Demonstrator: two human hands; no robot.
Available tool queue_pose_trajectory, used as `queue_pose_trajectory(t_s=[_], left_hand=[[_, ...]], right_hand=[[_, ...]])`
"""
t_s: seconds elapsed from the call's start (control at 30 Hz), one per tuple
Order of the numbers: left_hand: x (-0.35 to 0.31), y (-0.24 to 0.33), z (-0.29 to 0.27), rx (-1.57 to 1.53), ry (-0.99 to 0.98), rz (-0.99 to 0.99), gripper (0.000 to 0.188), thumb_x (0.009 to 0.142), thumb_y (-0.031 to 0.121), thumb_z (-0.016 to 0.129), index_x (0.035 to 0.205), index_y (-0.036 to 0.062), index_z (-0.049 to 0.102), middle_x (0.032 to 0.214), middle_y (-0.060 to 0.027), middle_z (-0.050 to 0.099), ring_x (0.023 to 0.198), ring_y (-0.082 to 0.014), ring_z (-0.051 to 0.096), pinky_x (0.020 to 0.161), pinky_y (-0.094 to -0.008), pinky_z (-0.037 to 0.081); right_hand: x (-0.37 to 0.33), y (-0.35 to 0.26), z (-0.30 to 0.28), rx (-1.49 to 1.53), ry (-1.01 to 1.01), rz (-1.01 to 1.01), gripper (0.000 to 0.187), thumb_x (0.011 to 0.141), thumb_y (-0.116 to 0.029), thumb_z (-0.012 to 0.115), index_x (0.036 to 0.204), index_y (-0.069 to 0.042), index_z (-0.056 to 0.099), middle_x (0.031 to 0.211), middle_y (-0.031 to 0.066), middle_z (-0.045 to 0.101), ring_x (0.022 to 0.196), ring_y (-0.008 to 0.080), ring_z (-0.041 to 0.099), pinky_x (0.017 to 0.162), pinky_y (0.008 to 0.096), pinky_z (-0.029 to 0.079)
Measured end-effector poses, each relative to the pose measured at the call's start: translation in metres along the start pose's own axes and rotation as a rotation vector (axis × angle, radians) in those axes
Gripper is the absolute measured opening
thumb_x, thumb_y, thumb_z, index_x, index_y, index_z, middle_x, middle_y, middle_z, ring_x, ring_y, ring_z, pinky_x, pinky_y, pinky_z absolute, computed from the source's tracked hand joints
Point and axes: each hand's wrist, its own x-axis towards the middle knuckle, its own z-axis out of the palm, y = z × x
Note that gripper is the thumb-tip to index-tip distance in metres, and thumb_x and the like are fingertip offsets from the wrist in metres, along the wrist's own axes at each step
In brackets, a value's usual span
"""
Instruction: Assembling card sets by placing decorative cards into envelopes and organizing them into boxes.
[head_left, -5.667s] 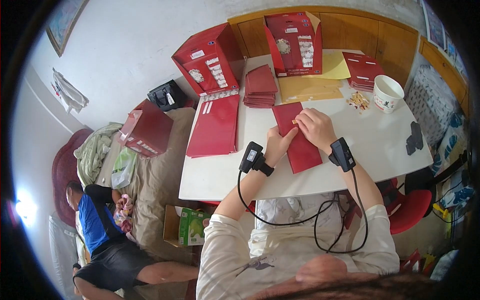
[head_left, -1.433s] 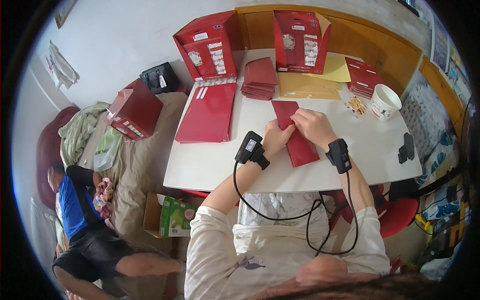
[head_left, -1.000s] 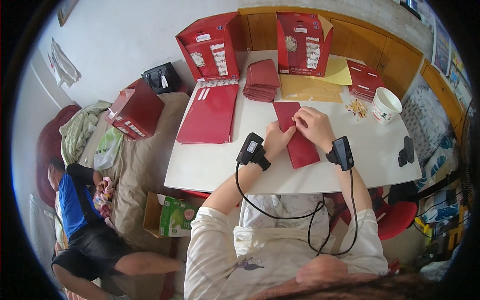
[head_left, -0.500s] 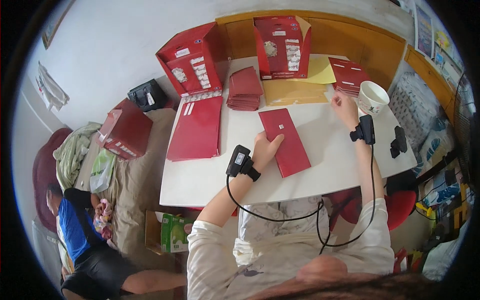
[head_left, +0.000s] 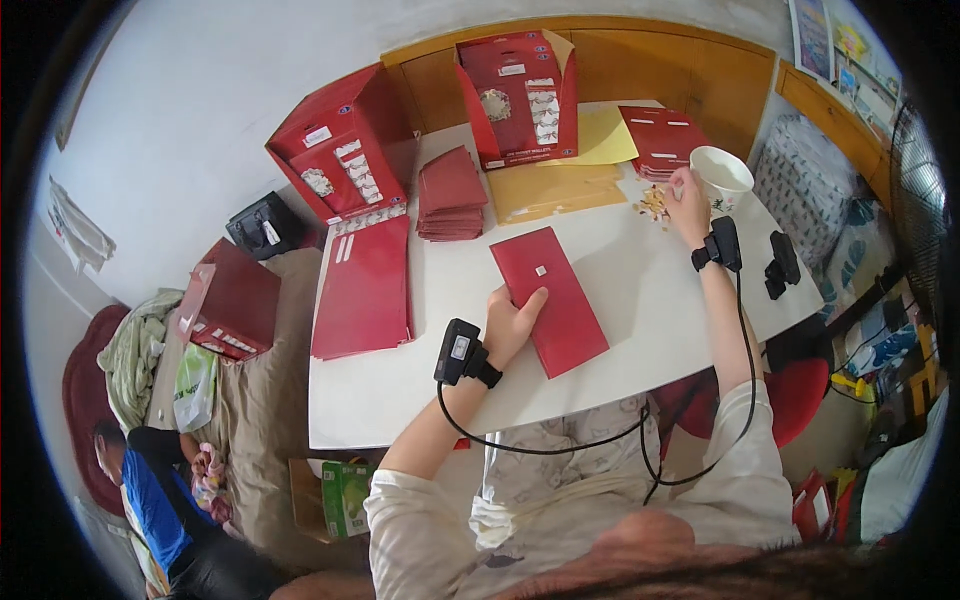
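Observation:
My left hand (head_left: 512, 325) grips the left edge of a slim red folder (head_left: 555, 310), thumb on top. A small white square shows near the folder's upper part. My right hand (head_left: 688, 210) hovers beside a white cup (head_left: 722, 180), fingers bent and drawn together as in a pinch; anything between the fingertips is too small to make out. Just left of those fingertips lies a little heap of small pale and brownish pieces (head_left: 653, 204). Each wrist wears a black strapped device with a cable.
Two red display boxes (head_left: 340, 150) (head_left: 520, 100) stand at the back of the white table (head_left: 450, 385). Stacks of red folders (head_left: 452, 195) (head_left: 365, 285) (head_left: 665, 140) and a yellow-brown sheet (head_left: 555, 190) lie around. A black device (head_left: 782, 265) sits at right. Another person (head_left: 165, 500) is at far left.
The whole view has shifted slightly. My right hand has moved closer to the cup, uncovering the heap of small pieces. My left hand keeps hold of the red folder.

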Motion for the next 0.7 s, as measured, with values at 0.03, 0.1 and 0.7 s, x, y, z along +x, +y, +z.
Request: queue_pose_trajectory(t_s=[0.03, 0.1, 0.7], left_hand=[[0.000, -0.001, -0.002, 0.006, 0.001, 0.004, 0.028, 0.078, 0.016, 0.058, 0.092, -0.0079, 0.057, 0.078, -0.0145, 0.064, 0.069, -0.0180, 0.061, 0.061, -0.0292, 0.048], [0.000, -0.003, -0.003, 0.010, -0.004, 0.010, 0.028, 0.078, 0.016, 0.058, 0.092, -0.0080, 0.057, 0.079, -0.0146, 0.064, 0.069, -0.0180, 0.061, 0.061, -0.0291, 0.048], [0.005, 0.024, -0.025, -0.310, 0.268, -0.021, 0.025, 0.081, 0.015, 0.059, 0.094, -0.0058, 0.054, 0.087, -0.0103, 0.061, 0.075, -0.0133, 0.057, 0.067, -0.0251, 0.046]], right_hand=[[0.002, -0.011, -0.005, -0.042, 0.115, -0.043, 0.012, 0.076, -0.012, 0.056, 0.087, -0.008, 0.056, 0.082, 0.0103, 0.056, 0.082, 0.0295, 0.054, 0.066, 0.0394, 0.043], [0.006, -0.018, -0.020, -0.089, 0.234, -0.083, 0.013, 0.075, -0.011, 0.056, 0.088, -0.008, 0.056, 0.084, 0.0096, 0.054, 0.086, 0.0297, 0.053, 0.068, 0.0388, 0.043], [-0.058, -0.094, -0.081, -0.124, -0.193, -0.563, 0.016, 0.065, -0.010, 0.066, 0.076, -0.005, 0.056, 0.079, 0.0066, 0.054, 0.076, 0.0260, 0.051, 0.068, 0.0359, 0.043]])
